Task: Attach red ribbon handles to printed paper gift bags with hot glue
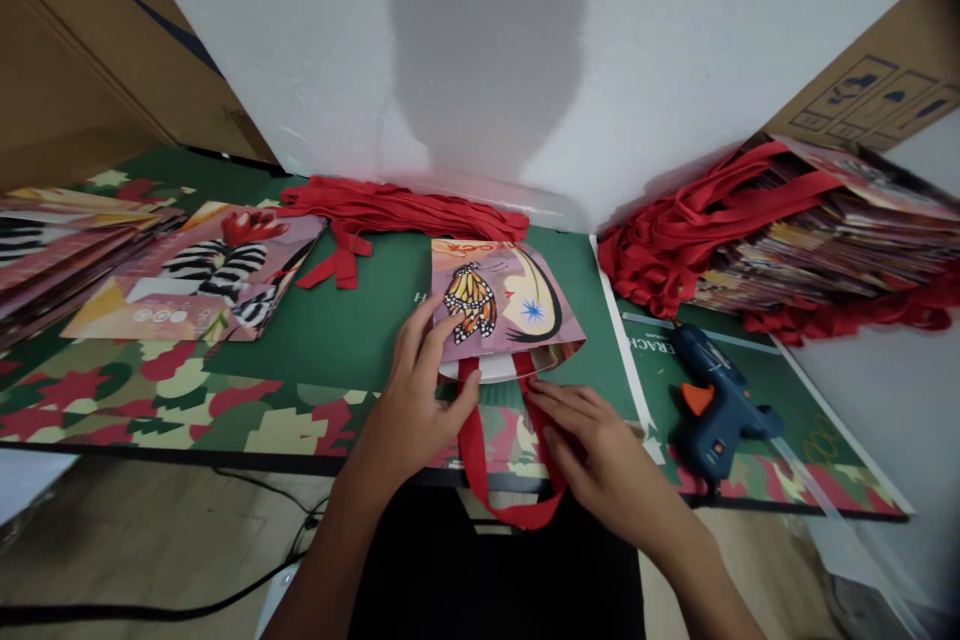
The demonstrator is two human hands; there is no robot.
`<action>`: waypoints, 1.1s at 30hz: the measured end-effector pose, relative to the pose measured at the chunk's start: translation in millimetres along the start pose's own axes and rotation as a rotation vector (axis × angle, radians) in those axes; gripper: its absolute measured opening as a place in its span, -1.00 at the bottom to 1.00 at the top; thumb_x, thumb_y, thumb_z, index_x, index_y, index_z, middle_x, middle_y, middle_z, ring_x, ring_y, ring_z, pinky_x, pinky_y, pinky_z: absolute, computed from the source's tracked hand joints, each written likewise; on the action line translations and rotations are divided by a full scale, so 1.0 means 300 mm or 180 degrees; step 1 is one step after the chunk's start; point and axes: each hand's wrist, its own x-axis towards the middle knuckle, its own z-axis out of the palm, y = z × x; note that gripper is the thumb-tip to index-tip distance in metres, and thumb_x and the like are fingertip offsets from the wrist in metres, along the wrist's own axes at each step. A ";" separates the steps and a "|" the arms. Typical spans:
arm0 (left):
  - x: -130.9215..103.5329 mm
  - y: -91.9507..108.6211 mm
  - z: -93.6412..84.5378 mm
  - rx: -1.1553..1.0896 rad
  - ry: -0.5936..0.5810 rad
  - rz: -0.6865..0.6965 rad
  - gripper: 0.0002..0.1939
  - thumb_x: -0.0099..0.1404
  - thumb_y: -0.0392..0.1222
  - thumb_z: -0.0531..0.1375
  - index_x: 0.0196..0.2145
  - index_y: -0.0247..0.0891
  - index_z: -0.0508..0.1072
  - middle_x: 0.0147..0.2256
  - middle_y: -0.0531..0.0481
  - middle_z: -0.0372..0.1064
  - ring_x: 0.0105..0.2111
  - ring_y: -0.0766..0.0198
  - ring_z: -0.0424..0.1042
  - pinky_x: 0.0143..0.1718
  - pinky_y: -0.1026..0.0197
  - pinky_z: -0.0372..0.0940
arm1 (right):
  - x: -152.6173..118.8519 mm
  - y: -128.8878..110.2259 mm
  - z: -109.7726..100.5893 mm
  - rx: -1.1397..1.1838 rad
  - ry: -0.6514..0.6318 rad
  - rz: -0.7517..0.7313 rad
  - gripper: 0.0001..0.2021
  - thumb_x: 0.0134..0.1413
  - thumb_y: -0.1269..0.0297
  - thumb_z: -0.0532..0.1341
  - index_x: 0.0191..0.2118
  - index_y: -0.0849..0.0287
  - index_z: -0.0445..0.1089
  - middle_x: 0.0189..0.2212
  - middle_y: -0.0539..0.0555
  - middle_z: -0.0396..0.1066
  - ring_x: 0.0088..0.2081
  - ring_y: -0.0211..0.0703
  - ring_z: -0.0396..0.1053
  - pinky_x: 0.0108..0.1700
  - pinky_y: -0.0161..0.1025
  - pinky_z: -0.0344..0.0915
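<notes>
A paper bag (501, 300) printed with a monarch butterfly and part of a painted face lies flat in front of me, its opening toward me. A red ribbon handle (529, 517) loops out of that opening and hangs past the table edge. My left hand (420, 390) grips the bag's left side, fingers on the printed face and thumb by the ribbon's left strand. With fingers closed at the right strand, my right hand (592, 440) holds the ribbon close to the bag's mouth. The ribbon's ends inside the bag are hidden.
Behind the bag lies a bundle of red ribbons (405, 208). Flat printed bags (217, 270) are piled at left. At right, a stack of handled bags (810, 230) stands near a blue glue gun (720, 400). A white panel (487, 40) rises behind the table.
</notes>
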 end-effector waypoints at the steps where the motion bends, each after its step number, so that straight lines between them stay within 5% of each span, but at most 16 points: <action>1: 0.000 0.000 0.000 0.0006 -0.0003 -0.0002 -0.45 0.51 -0.22 0.20 0.37 -0.05 0.19 0.48 -0.22 0.02 0.50 -0.12 0.14 0.47 -0.28 0.22 | 0.000 0.000 -0.005 0.0048 0.0006 -0.0016 -0.47 0.44 0.45 0.11 0.43 0.05 0.38 0.40 0.10 0.37 0.40 0.06 0.29 0.39 0.12 0.31; 6: -0.002 0.002 0.000 0.0024 -0.0001 -0.0001 -0.44 0.50 -0.22 0.22 0.37 -0.05 0.19 0.49 -0.24 0.02 0.49 -0.14 0.14 0.47 -0.32 0.22 | -0.042 -0.019 -0.025 0.0309 0.0287 0.0073 -0.62 0.58 0.28 0.10 0.34 -0.05 0.47 0.35 0.06 0.44 0.37 -0.03 0.36 0.40 0.02 0.32; 12: -0.001 0.004 -0.002 0.0018 0.0009 0.0019 -0.44 0.49 -0.23 0.22 0.37 -0.04 0.19 0.48 -0.23 0.02 0.49 -0.14 0.13 0.47 -0.32 0.21 | -0.189 -0.025 -0.039 0.0036 0.1433 0.0438 -0.80 0.54 0.22 0.20 0.06 -0.08 0.59 0.05 0.02 0.63 0.09 -0.06 0.59 0.12 -0.18 0.52; 14: 0.003 0.002 0.000 0.0012 0.0003 0.0022 -0.45 0.49 -0.23 0.21 0.36 -0.05 0.19 0.48 -0.23 0.03 0.49 -0.13 0.14 0.47 -0.31 0.21 | -0.197 -0.027 -0.044 -0.0113 0.1576 0.0489 -0.80 0.54 0.21 0.20 0.09 -0.09 0.57 0.09 0.02 0.61 0.12 -0.07 0.58 0.15 -0.19 0.52; 19: 0.017 -0.001 0.009 0.0035 -0.0029 0.0006 -0.46 0.50 -0.23 0.20 0.35 -0.07 0.20 0.47 -0.23 0.04 0.48 -0.12 0.14 0.47 -0.31 0.21 | -0.075 -0.063 -0.018 -0.0431 0.0749 0.0064 -0.58 0.55 0.20 0.14 0.40 -0.07 0.36 0.44 0.13 0.29 0.39 0.12 0.33 0.36 0.12 0.39; 26: 0.044 0.006 0.015 0.0097 -0.0086 -0.0074 -0.41 0.47 -0.26 0.21 0.37 -0.06 0.17 0.47 -0.26 0.02 0.48 -0.16 0.12 0.47 -0.35 0.18 | 0.017 -0.045 0.058 -0.0552 0.0614 0.0115 -0.63 0.46 0.39 0.13 0.25 0.12 0.49 0.21 0.28 0.42 0.16 0.20 0.45 0.17 0.18 0.51; 33: 0.111 0.000 0.046 0.0108 -0.0268 -0.0169 -0.39 0.46 -0.28 0.21 0.38 -0.07 0.16 0.47 -0.28 0.00 0.49 -0.17 0.11 0.47 -0.37 0.17 | 0.072 0.017 0.009 -0.0587 0.0369 0.0108 -0.54 0.40 0.49 0.13 0.33 0.15 0.46 0.28 0.22 0.47 0.16 0.20 0.44 0.22 0.22 0.47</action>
